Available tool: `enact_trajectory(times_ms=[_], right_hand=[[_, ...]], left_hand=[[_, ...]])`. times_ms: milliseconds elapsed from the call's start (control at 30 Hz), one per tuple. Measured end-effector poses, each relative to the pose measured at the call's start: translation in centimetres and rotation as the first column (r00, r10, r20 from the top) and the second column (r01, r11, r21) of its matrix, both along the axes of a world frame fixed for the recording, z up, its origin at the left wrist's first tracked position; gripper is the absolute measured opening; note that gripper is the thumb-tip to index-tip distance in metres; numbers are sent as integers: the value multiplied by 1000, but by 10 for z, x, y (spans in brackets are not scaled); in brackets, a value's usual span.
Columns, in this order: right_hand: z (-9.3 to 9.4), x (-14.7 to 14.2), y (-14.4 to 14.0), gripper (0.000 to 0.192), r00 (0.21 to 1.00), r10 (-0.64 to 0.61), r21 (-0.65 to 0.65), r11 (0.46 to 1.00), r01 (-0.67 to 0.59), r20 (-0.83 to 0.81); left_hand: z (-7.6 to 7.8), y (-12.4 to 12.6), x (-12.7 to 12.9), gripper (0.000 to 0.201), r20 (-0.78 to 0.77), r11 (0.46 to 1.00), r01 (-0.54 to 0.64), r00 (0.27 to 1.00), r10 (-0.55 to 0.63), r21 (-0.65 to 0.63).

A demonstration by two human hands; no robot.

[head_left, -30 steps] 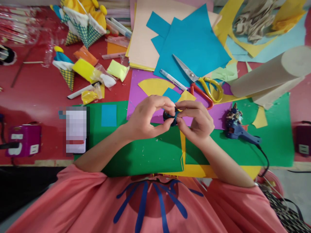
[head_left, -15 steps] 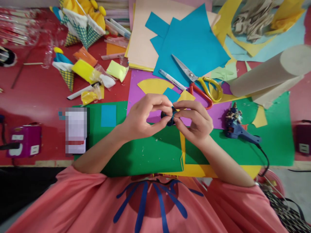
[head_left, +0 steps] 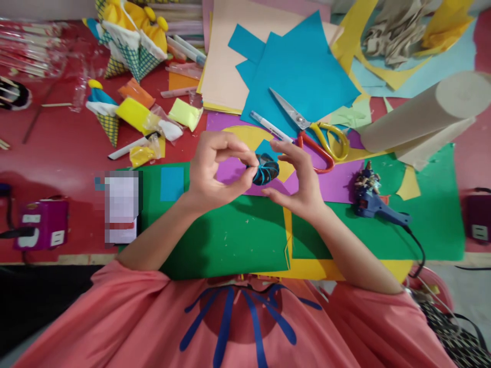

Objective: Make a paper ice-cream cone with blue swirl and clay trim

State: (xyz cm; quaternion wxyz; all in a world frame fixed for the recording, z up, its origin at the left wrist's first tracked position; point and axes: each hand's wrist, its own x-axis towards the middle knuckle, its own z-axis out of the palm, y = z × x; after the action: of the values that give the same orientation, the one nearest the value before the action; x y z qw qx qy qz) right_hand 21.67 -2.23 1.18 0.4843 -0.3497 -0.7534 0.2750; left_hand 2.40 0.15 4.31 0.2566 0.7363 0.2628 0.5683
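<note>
Between thumb and fingers, my left hand [head_left: 220, 166] pinches a small dark round piece with thin blue strands across it [head_left: 267, 169]. What this piece is made of I cannot make out. My right hand [head_left: 301, 179] is just to its right, thumb and fingers spread apart with nothing between them. Beneath the hands lie a purple sheet [head_left: 337, 189], a yellow paper piece [head_left: 233, 132] with a curved edge, and a green sheet [head_left: 230, 240]. Scissors [head_left: 307, 125] with one red and one yellow handle loop rest just beyond my right hand, beside a white pen [head_left: 271, 127].
A glue gun [head_left: 378, 204] with a cord lies to the right, near a pale roll [head_left: 418, 115]. Blue paper [head_left: 299, 66] covers peach sheets at the back. On the left are a phone-like blurred object [head_left: 121, 204], a purple power box [head_left: 42, 222] and small cone figures [head_left: 103, 112].
My right hand has let go of the dark round piece and opened away from it. My left hand has shifted slightly left and up, still pinching the piece, which shows more fully.
</note>
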Motion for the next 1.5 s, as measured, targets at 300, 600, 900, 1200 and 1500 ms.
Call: enact_trajectory(times_ms=[300, 600, 900, 1200, 1500], right_hand=[[-20, -2, 23, 47, 986, -96, 147, 986, 76, 137], [-19, 2, 19, 54, 950, -203, 150, 974, 170, 239], [-21, 3, 18, 54, 940, -192, 103, 980, 170, 281], [-9, -5, 7, 62, 958, -214, 105, 975, 197, 192], [-20, -11, 9, 62, 981, -133, 102, 988, 119, 144]], left_hand=[[-28, -5, 5, 33, -87, 995, -9, 996, 18, 102], [-34, -4, 6, 44, -113, 985, -132, 983, 144, 109], [-36, -1, 4, 36, 45, 991, -131, 990, 132, -30], [-30, -1, -5, 42, -93, 932, -189, 969, 227, 308], [-23, -9, -1, 32, -313, 901, -94, 918, 243, 425]])
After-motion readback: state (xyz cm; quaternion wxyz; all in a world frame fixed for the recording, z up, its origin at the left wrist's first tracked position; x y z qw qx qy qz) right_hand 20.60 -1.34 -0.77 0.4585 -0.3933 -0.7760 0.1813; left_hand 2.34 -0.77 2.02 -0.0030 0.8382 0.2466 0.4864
